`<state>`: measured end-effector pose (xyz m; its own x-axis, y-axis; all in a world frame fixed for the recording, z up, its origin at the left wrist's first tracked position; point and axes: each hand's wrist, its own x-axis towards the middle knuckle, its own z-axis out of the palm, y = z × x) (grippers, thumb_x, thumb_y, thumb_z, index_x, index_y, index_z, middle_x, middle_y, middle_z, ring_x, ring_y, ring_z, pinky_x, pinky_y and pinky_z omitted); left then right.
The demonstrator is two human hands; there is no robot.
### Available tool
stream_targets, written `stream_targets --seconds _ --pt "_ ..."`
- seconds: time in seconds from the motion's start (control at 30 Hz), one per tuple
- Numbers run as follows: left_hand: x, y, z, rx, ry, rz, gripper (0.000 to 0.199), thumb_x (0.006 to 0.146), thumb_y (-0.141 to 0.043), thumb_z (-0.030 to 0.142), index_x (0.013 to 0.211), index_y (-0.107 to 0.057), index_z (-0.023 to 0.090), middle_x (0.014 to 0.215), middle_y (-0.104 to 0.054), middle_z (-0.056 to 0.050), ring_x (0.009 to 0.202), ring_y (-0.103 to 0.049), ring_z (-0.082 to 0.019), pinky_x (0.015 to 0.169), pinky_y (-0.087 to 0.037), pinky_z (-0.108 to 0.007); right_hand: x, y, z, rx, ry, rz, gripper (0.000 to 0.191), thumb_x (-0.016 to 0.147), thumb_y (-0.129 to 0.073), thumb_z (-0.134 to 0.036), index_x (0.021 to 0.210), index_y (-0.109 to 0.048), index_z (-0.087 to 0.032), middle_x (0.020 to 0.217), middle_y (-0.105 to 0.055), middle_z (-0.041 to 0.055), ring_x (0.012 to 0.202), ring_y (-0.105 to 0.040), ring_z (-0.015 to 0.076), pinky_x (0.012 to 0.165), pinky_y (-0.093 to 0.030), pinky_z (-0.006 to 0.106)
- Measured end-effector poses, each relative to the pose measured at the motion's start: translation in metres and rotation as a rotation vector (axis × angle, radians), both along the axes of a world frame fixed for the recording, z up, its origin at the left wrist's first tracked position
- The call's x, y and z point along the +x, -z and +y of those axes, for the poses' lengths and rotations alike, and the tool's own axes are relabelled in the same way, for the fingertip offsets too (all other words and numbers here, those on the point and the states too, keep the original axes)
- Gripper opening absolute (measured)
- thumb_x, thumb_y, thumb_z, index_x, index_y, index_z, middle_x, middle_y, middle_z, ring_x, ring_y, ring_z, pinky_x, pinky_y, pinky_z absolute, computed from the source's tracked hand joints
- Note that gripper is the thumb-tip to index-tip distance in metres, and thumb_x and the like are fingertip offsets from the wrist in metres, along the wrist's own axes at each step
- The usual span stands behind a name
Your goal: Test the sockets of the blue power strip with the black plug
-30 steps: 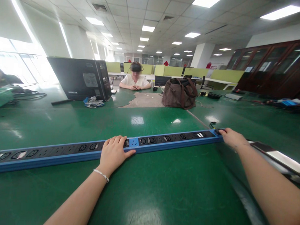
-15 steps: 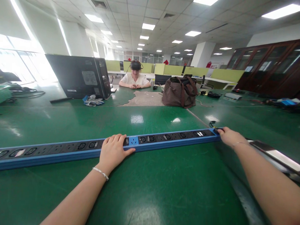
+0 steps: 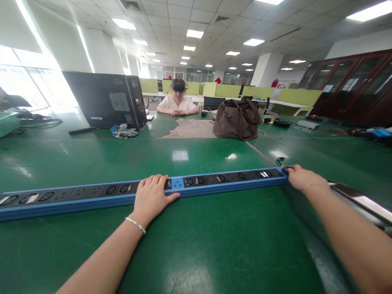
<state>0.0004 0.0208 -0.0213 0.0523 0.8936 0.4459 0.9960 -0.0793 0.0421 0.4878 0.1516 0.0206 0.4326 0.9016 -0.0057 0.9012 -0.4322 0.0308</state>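
A long blue power strip (image 3: 214, 187) with a black face and many sockets lies across the table in front of me, its left end reaching the picture's edge. My left hand (image 3: 154, 195) is laid over its middle, fingers across the top and thumb along the near side, beside a single blue socket (image 3: 177, 183). At the strip's right end, my right hand (image 3: 304, 178) is closed around the tip. Its fingertips are partly hidden. A short dark and yellow-green wire (image 3: 280, 162) sticks up just behind that end.
Beyond the strip, the green table (image 3: 212, 242) carries a black computer case (image 3: 104, 101), gloves (image 3: 124, 131) and a brown bag (image 3: 236, 120). A flat dark device (image 3: 364, 202) lies near my right forearm. Someone wearing a headset (image 3: 177, 104) sits opposite. A green basket (image 3: 4, 125) stands left.
The whole view has shifted slightly to the right in the picture. Both hands keep their places on the power strip, which shows no clear movement of its own.
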Motion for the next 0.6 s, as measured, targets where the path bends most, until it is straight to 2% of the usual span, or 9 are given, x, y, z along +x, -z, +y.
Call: stream_targets --seconds 0.17,0.33,0.5,0.6 --pt "0.0 0.001 0.001 0.0 0.003 -0.009 0.057 0.072 -0.051 0.06 0.115 -0.052 0.021 0.113 -0.058 -0.01 0.108 -0.048 -0.027 0.093 -0.032 -0.042 -0.004 -0.002 -0.004 -0.043 -0.028 -0.008 0.052 0.086 -0.014 -0.048 0.111 -0.048 -0.017 0.108 -0.057 0.0209 0.092 -0.058 0.029 0.077 -0.042 0.041" --pt "-0.001 0.002 0.001 0.02 0.01 -0.004 0.057 0.073 -0.05 0.059 0.114 -0.052 0.02 0.113 -0.058 -0.01 0.108 -0.048 -0.027 0.092 -0.033 -0.04 -0.004 -0.006 0.004 -0.075 0.029 -0.04 0.053 0.085 -0.013 -0.048 0.109 -0.049 -0.017 0.113 -0.055 0.0205 0.096 -0.057 0.0313 0.078 -0.042 0.043" --pt "-0.001 0.002 0.001 0.024 0.018 0.004 0.057 0.073 -0.05 0.06 0.113 -0.052 0.02 0.112 -0.059 -0.01 0.107 -0.049 -0.027 0.092 -0.033 -0.041 0.001 -0.009 0.008 -0.135 -0.068 -0.018 0.049 0.086 -0.016 -0.044 0.108 -0.049 -0.015 0.111 -0.055 0.0207 0.097 -0.056 0.0301 0.078 -0.043 0.04" --pt "-0.001 0.001 0.001 0.021 0.014 0.001 0.057 0.073 -0.05 0.06 0.113 -0.052 0.021 0.112 -0.059 -0.01 0.107 -0.049 -0.027 0.092 -0.033 -0.041 0.002 -0.003 0.003 -0.093 -0.051 -0.028 0.053 0.086 -0.012 -0.046 0.11 -0.047 -0.015 0.108 -0.057 0.0211 0.095 -0.057 0.0309 0.077 -0.043 0.041"
